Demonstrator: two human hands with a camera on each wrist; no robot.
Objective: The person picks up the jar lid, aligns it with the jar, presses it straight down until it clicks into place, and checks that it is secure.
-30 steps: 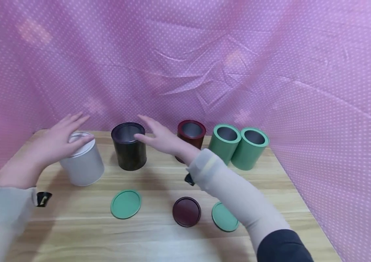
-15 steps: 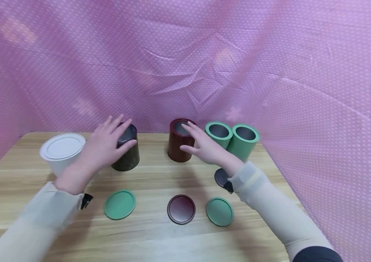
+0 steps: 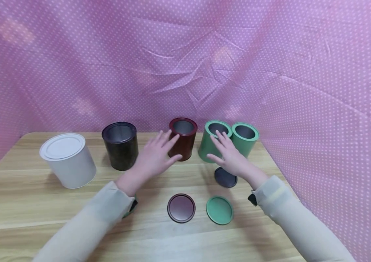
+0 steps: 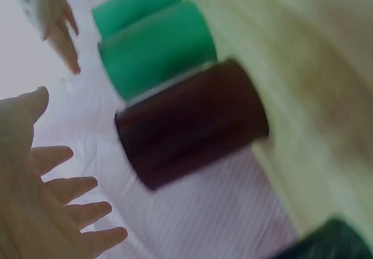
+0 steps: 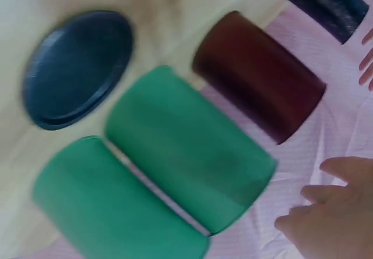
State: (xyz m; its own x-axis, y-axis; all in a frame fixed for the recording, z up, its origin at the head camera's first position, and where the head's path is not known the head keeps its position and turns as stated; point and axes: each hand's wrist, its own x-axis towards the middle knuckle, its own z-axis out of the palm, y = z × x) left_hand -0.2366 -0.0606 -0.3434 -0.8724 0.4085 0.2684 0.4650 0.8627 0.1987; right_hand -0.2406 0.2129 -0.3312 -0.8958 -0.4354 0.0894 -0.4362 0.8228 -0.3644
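Observation:
My left hand [image 3: 152, 157] hovers with spread fingers in front of the dark red can [image 3: 185, 145], holding nothing. To its right, my right hand [image 3: 232, 159] is held above the table with fingers spread, in front of the nearer green can [image 3: 207, 147]. A second green can [image 3: 243, 145] stands close beside that one. Both green cans and the red can have uncovered tops. In the left wrist view, the fingers [image 4: 73, 189] are apart from the red can. The right wrist view likewise has a gap between my right hand [image 5: 335, 215] and the cans.
A white can [image 3: 71, 165] with its lid on stands at left, beside an uncovered black can [image 3: 121, 153]. Flat on the table lie a dark red lid [image 3: 181, 208], a green lid [image 3: 219, 210] and a black lid [image 3: 226, 177]. Another green lid is mostly hidden under my left wrist.
Both hands have moved to the right. The left has passed from the white can across the black can to the red one; the right from the black can past the red to the green.

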